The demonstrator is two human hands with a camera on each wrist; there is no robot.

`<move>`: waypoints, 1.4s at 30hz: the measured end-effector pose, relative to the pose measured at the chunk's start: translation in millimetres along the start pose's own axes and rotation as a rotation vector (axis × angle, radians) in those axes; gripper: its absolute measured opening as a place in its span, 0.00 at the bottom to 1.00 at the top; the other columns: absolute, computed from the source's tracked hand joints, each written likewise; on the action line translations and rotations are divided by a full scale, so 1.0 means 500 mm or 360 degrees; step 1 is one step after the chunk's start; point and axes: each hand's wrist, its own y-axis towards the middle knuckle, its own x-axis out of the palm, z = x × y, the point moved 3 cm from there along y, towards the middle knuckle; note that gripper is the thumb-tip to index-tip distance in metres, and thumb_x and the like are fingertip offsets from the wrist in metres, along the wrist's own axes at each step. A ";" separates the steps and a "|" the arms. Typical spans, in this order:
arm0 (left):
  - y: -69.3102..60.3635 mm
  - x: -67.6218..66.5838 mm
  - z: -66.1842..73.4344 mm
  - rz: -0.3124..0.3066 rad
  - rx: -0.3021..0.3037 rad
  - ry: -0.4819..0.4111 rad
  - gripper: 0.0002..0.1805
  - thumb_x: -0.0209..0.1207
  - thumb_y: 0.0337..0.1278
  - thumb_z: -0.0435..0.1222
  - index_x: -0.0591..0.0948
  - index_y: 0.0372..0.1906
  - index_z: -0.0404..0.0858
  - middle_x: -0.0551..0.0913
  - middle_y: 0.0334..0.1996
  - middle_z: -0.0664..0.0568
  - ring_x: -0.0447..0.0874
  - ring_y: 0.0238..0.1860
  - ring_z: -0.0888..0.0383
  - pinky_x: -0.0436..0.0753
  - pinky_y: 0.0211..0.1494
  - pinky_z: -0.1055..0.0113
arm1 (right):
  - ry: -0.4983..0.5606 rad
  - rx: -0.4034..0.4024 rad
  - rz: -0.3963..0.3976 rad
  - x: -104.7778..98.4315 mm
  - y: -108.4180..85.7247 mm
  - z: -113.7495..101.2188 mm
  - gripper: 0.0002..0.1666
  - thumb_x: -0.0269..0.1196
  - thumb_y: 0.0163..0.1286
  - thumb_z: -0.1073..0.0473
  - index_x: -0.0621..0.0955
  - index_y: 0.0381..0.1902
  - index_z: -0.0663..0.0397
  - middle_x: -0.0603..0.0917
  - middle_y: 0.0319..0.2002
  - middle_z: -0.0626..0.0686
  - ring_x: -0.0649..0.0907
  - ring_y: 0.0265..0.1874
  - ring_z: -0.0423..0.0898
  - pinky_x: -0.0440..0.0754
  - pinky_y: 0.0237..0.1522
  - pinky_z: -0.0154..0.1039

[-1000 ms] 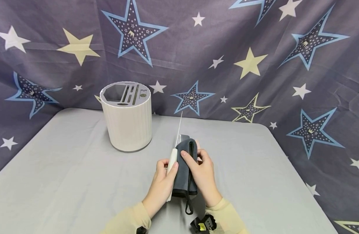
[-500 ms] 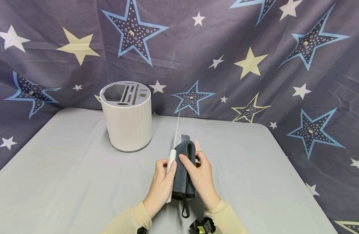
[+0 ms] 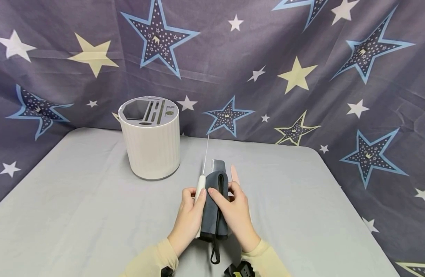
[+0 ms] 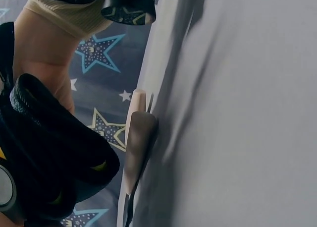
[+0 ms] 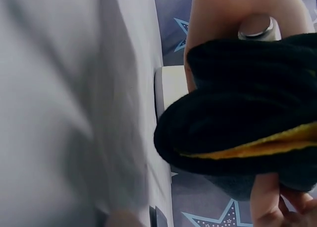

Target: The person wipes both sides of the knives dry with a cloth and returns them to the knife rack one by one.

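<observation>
My left hand (image 3: pixel 187 215) grips a knife by its white handle (image 3: pixel 200 184), the thin blade (image 3: pixel 206 154) pointing away with its edge-on side showing. The handle's end (image 5: pixel 256 28) shows metallic in the right wrist view. My right hand (image 3: pixel 238 211) pinches a folded grey cloth (image 3: pixel 212 207) with black edging and a hanging loop (image 3: pixel 215 256), thumb on top. The cloth lies right beside the knife handle; a yellow inner layer (image 5: pixel 247 150) shows in the right wrist view. Past it, a grey flat blade-like piece (image 3: pixel 218 165) and a pink pointed piece (image 3: pixel 235 173) are partly hidden.
A cream ribbed cylindrical holder (image 3: pixel 151 154) with a slotted grey top stands on the left back of the grey-covered table (image 3: pixel 77 211). A star-patterned curtain (image 3: pixel 261 46) hangs behind and around the table.
Both hands, with the knife and the cloth, have shifted slightly left. The cloth has also come a little nearer, so more of the pink piece shows. The holder has stayed put.
</observation>
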 end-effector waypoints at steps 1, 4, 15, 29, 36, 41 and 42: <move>0.001 -0.001 0.000 0.0001 0.0000 0.0001 0.24 0.45 0.76 0.50 0.64 0.59 0.33 0.75 0.40 0.44 0.74 0.36 0.58 0.74 0.41 0.63 | -0.0002 0.0004 -0.0010 0.001 -0.001 0.000 0.20 0.70 0.61 0.47 0.77 0.36 0.56 0.83 0.33 0.56 0.81 0.22 0.43 0.80 0.27 0.38; 0.004 -0.005 -0.001 0.0001 0.0000 0.0003 0.24 0.45 0.77 0.50 0.64 0.59 0.33 0.75 0.40 0.44 0.74 0.36 0.58 0.74 0.41 0.63 | 0.0000 0.0018 -0.0046 0.004 -0.003 0.001 0.21 0.70 0.61 0.47 0.76 0.37 0.57 0.82 0.33 0.56 0.81 0.21 0.43 0.80 0.27 0.38; 0.011 -0.012 -0.004 0.0049 -0.0009 0.0081 0.23 0.45 0.77 0.49 0.65 0.57 0.32 0.75 0.40 0.41 0.74 0.37 0.55 0.73 0.44 0.62 | -0.0046 -0.0025 -0.0138 0.009 -0.007 0.002 0.20 0.69 0.60 0.49 0.75 0.37 0.57 0.83 0.41 0.58 0.82 0.24 0.44 0.81 0.29 0.38; 0.010 -0.018 -0.002 0.0035 -0.0003 0.0049 0.23 0.45 0.77 0.50 0.65 0.56 0.33 0.77 0.34 0.44 0.75 0.34 0.58 0.74 0.41 0.63 | -0.0078 -0.0054 -0.0205 0.012 -0.010 0.001 0.19 0.68 0.61 0.50 0.74 0.36 0.57 0.82 0.38 0.58 0.81 0.23 0.45 0.80 0.27 0.38; 0.003 -0.012 0.004 0.0073 0.0014 0.0056 0.21 0.48 0.75 0.48 0.66 0.55 0.33 0.76 0.34 0.45 0.74 0.34 0.58 0.73 0.40 0.65 | -0.0095 -0.0075 -0.0130 0.007 -0.005 0.000 0.17 0.67 0.63 0.52 0.73 0.36 0.57 0.82 0.34 0.57 0.81 0.22 0.42 0.81 0.25 0.37; 0.000 -0.008 0.005 0.0098 0.0045 0.0084 0.21 0.49 0.74 0.48 0.67 0.53 0.33 0.75 0.34 0.45 0.74 0.34 0.58 0.73 0.40 0.65 | -0.0142 -0.0092 -0.0096 0.003 0.001 -0.001 0.16 0.67 0.63 0.52 0.74 0.36 0.56 0.82 0.32 0.56 0.80 0.21 0.42 0.80 0.25 0.36; -0.001 -0.007 0.005 0.0093 0.0044 0.0084 0.21 0.49 0.74 0.48 0.67 0.53 0.33 0.75 0.33 0.46 0.73 0.33 0.58 0.73 0.40 0.65 | -0.0145 -0.0093 -0.0093 0.002 0.003 0.000 0.16 0.67 0.63 0.52 0.74 0.36 0.56 0.82 0.33 0.56 0.80 0.21 0.42 0.80 0.25 0.36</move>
